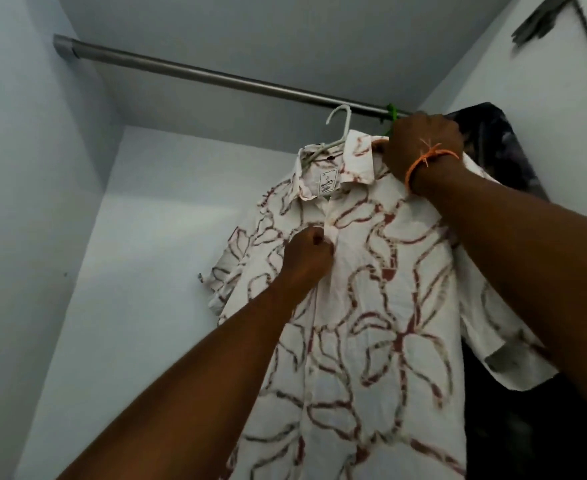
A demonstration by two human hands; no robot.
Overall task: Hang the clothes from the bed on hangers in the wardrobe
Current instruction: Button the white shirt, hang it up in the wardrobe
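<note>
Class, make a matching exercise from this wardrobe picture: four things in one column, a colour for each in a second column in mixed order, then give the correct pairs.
Things:
1. rail
2. hanger carrying the patterned shirt
3. wrist band on the right hand
4. hook beside the right hand

Colours:
A. orange
B. green
C. grey metal
D. white

Pairs: 1-C, 2-D, 3-A, 4-B
</note>
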